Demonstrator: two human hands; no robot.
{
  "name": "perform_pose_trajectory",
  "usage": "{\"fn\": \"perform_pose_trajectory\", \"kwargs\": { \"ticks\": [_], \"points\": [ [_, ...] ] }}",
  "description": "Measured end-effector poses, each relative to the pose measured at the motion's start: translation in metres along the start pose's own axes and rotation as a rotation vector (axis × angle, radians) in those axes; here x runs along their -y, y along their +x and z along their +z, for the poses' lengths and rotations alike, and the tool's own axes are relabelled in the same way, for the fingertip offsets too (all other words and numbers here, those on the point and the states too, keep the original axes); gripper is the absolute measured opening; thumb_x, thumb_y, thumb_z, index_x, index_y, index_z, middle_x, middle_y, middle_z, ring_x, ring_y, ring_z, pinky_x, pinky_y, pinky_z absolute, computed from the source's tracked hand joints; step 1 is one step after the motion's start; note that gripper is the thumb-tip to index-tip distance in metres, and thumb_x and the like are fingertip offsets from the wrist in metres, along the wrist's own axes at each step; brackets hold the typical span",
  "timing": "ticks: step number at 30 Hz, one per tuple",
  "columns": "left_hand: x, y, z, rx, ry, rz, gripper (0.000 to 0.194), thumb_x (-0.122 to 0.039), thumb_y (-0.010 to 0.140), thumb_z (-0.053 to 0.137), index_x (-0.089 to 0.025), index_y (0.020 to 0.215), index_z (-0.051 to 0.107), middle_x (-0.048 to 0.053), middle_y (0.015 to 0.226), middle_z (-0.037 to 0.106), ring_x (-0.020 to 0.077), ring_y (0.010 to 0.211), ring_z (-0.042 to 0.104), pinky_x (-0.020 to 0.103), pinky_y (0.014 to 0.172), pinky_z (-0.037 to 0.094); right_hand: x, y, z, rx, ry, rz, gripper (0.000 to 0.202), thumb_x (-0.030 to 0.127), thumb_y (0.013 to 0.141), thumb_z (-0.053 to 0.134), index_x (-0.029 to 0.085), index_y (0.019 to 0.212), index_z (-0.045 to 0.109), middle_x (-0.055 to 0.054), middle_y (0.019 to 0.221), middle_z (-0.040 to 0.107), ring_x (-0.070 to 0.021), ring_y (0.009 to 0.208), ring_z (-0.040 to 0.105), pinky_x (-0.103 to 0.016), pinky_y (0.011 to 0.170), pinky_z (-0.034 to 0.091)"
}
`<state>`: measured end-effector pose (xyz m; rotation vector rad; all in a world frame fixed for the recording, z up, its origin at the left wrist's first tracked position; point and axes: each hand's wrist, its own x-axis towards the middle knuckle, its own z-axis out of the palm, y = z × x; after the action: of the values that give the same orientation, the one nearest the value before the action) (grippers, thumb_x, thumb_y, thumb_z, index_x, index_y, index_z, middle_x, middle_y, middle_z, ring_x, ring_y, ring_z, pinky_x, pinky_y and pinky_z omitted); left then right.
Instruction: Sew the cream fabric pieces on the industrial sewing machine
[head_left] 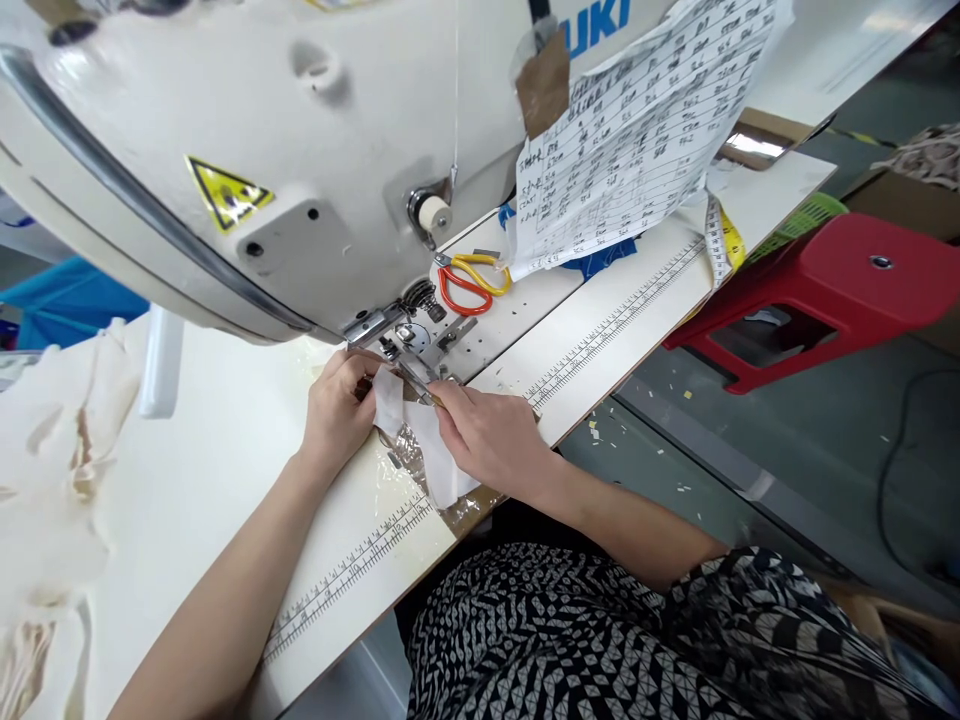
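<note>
Sewing table [225, 440]: both hands pinch white fabric [439, 455]

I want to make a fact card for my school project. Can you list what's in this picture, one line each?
Machine: white sewing machine
Left hand: holds the small white fabric piece by the needle area
Right hand: presses the same fabric, pinching a thin metal tool I can't identify
Scissors: orange and yellow handles, behind the presser foot
Paper: handwritten sheet taped to the machine
Table: white, printed ruler along its edge
Stool: red stool, right

Person's bare forearms and two hands, left hand [335, 412] and right hand [491, 435], no sleeves visible; black-and-white geometric-patterned garment [600, 640] below the hands.
</note>
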<state>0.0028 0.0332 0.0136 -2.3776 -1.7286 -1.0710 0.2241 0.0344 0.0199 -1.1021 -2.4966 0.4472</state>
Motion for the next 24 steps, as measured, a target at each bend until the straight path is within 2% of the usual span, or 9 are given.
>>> {"fn": "perform_pose_trajectory", "kwargs": {
  "ticks": [5,9,11,14,17,20,24],
  "points": [
    [-0.001,0.0,0.0,-0.024,-0.002,0.044,0.006,-0.015,0.089,0.062,-0.019,0.086,0.059,0.004,0.092,0.066,0.0122,0.082,0.064,0.023,0.067,0.052,0.002,0.001,-0.002,0.035,-0.033,0.011,0.028,0.021,0.106,0.035,0.015,0.121,0.058,-0.005,0.09,0.071,-0.0196,0.071,0.066,-0.032,0.048,0.031],
    [-0.001,0.001,0.002,-0.044,0.088,0.182,0.009,-0.011,0.088,0.061,-0.019,0.091,0.058,0.005,0.094,0.065,0.0145,0.084,0.062,0.026,0.07,0.054,0.005,0.004,-0.005,0.089,-0.058,0.042,0.028,0.019,0.106,0.036,0.015,0.124,0.056,-0.007,0.095,0.072,-0.0208,0.076,0.067,-0.031,0.049,0.032],
    [-0.003,0.001,0.001,-0.025,0.127,0.24,0.013,-0.008,0.089,0.057,-0.02,0.094,0.058,0.005,0.095,0.064,0.0158,0.087,0.061,0.029,0.075,0.055,0.006,0.004,-0.006,0.106,-0.075,0.045,0.028,0.018,0.106,0.037,0.014,0.126,0.055,-0.009,0.099,0.072,-0.0213,0.078,0.068,-0.031,0.05,0.033],
    [-0.007,0.0,-0.005,0.055,0.153,0.254,0.016,-0.008,0.09,0.053,-0.019,0.101,0.058,0.007,0.101,0.063,0.0181,0.091,0.061,0.033,0.078,0.056,0.006,-0.002,-0.007,0.119,-0.086,0.07,0.027,0.017,0.105,0.038,0.013,0.125,0.055,-0.01,0.099,0.072,-0.0219,0.078,0.068,-0.031,0.051,0.034],
    [-0.013,-0.003,-0.012,0.149,0.152,0.264,0.024,-0.009,0.092,0.048,-0.019,0.11,0.06,0.01,0.107,0.062,0.0213,0.099,0.06,0.038,0.082,0.057,0.001,-0.025,-0.016,0.088,0.004,0.088,0.022,0.017,0.1,0.042,0.014,0.115,0.057,-0.008,0.09,0.072,-0.0206,0.068,0.065,-0.03,0.052,0.033],
    [-0.02,-0.008,-0.014,0.222,0.193,0.219,0.028,-0.011,0.094,0.045,-0.019,0.113,0.063,0.012,0.109,0.061,0.0235,0.1,0.059,0.042,0.084,0.057,-0.006,-0.058,-0.032,0.065,0.249,0.034,0.019,0.014,0.095,0.039,0.017,0.105,0.055,-0.003,0.08,0.068,-0.0162,0.056,0.057,-0.028,0.054,0.035],
    [-0.034,-0.013,-0.006,0.23,0.309,0.09,0.029,-0.013,0.095,0.042,-0.014,0.112,0.066,0.016,0.113,0.061,0.0267,0.099,0.056,0.043,0.082,0.056,-0.011,-0.095,-0.055,0.103,0.455,-0.069,0.025,0.009,0.093,0.036,0.02,0.106,0.054,-0.002,0.083,0.065,-0.0147,0.057,0.054,-0.027,0.054,0.036]
  ]
}}
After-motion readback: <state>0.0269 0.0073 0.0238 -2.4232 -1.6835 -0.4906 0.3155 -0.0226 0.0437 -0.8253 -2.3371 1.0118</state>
